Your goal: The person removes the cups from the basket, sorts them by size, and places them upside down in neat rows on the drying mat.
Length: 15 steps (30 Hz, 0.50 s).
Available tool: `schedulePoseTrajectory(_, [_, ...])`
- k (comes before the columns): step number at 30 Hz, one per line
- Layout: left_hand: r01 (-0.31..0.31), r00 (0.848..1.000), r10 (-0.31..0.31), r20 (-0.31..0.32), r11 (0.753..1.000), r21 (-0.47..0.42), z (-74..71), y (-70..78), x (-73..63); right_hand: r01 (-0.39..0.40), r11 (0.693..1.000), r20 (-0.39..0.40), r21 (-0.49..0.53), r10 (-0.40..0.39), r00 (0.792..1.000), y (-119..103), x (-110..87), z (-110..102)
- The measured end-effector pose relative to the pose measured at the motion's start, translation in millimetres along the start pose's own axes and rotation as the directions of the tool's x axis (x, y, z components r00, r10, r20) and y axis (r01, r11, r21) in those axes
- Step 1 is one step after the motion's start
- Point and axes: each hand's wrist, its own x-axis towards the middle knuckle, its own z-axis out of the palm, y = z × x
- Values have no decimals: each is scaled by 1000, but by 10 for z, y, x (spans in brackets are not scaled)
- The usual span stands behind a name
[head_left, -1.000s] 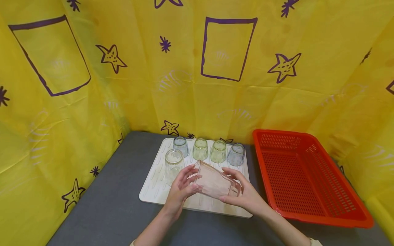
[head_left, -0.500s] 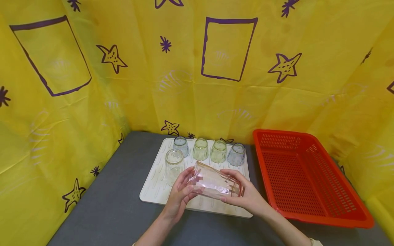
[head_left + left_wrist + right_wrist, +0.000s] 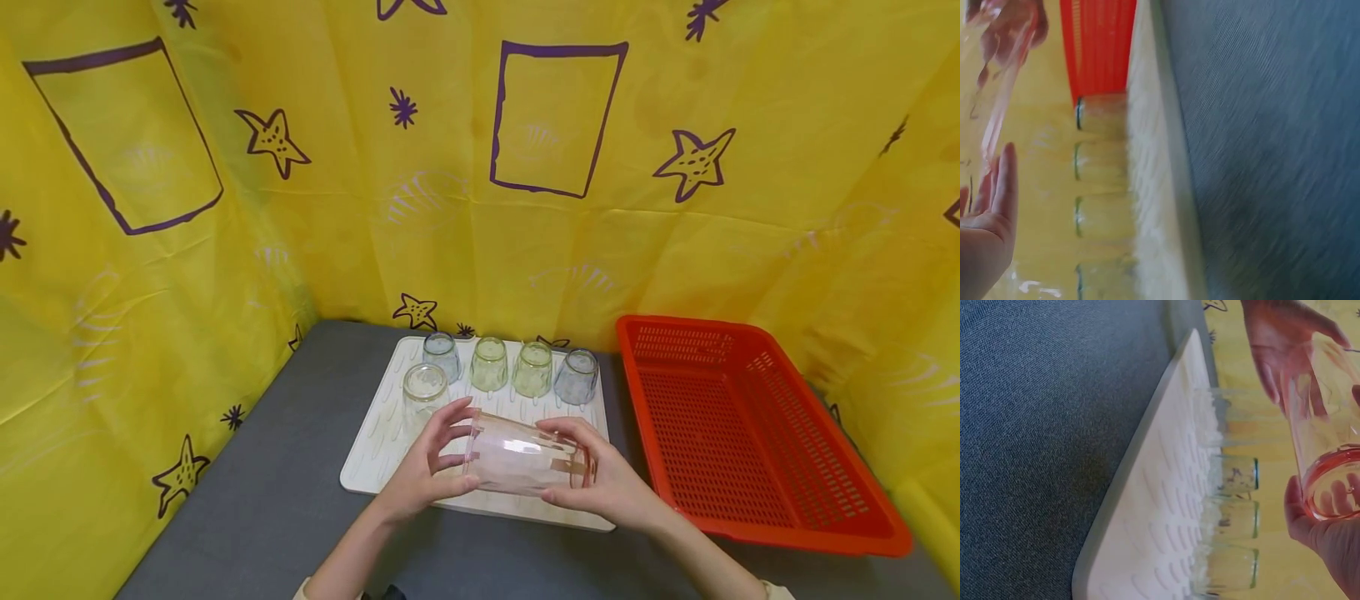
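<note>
A clear pink-tinted drinking glass [image 3: 517, 454] lies nearly sideways between both hands, above the front of a white draining mat [image 3: 367, 458]. The right hand [image 3: 600, 479] grips its base end, thumb below and fingers over the top. At the rim end, the left hand [image 3: 431, 458] has its thumb low and its fingers spread around the mouth. In the left wrist view the left thumb [image 3: 1005, 187] looks fairly straight beside the rim. The right wrist view shows the thick pink base [image 3: 1335, 481] within the right hand.
Upside down along the mat's back edge stand several small tumblers, blue [image 3: 441, 358] and green [image 3: 489, 365]. A taller clear glass [image 3: 423, 396] stands on the mat's left side. A red plastic basket [image 3: 750, 533] sits to the right on the grey tabletop [image 3: 270, 483]; yellow cloth hangs behind.
The pink glass has turned about its length and come slightly lower and more level. The left hand has spread and shifted its fingers on the rim end; the right hand keeps its hold.
</note>
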Motion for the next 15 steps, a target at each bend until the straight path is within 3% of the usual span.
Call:
schedulePoseTrajectory(4, [35, 999, -39, 31, 992, 122, -43, 60, 7, 17, 997, 12, -72, -16, 1000, -1, -6, -12])
schedulePoseTrajectory(8, [61, 997, -69, 35, 982, 180, -49, 87, -8, 11, 988, 3, -154, -10, 1000, -1, -13, -15])
schedulePoseTrajectory(15, [12, 1000, -16, 17, 981, 193, -47, 45, -22, 25, 974, -2, -226, -26, 1000, 26, -20, -31])
